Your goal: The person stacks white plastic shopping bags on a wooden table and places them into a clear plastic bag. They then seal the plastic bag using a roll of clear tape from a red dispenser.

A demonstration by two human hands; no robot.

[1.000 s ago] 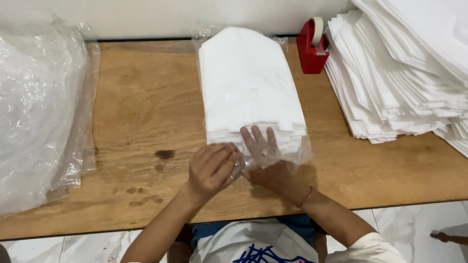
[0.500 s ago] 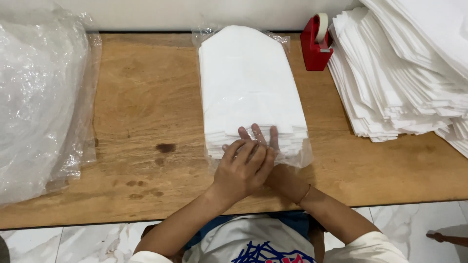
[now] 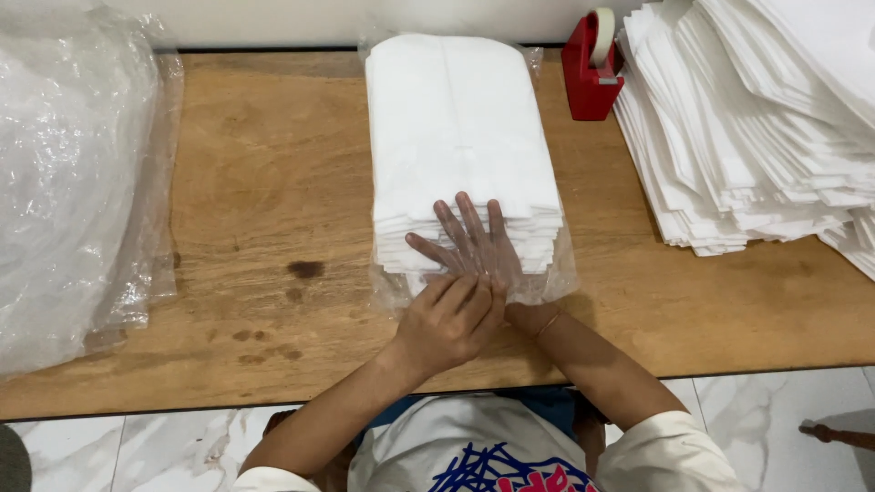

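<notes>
A stack of folded white paper bags lies in the middle of the wooden table, wrapped in a clear plastic bag whose mouth faces me. My right hand is pushed into that mouth and rests flat on the near end of the stack, fingers spread, seen through the film. My left hand sits just over my right wrist, its fingers curled onto the plastic at the bag's open edge.
A red tape dispenser stands at the back, right of the stack. A big fanned pile of white sheets fills the right side. A heap of crumpled clear plastic bags covers the left. Tiled floor shows below the table's front edge.
My left hand has moved right, from beside the bag's mouth to over my right wrist. My right hand has slid further onto the stack.
</notes>
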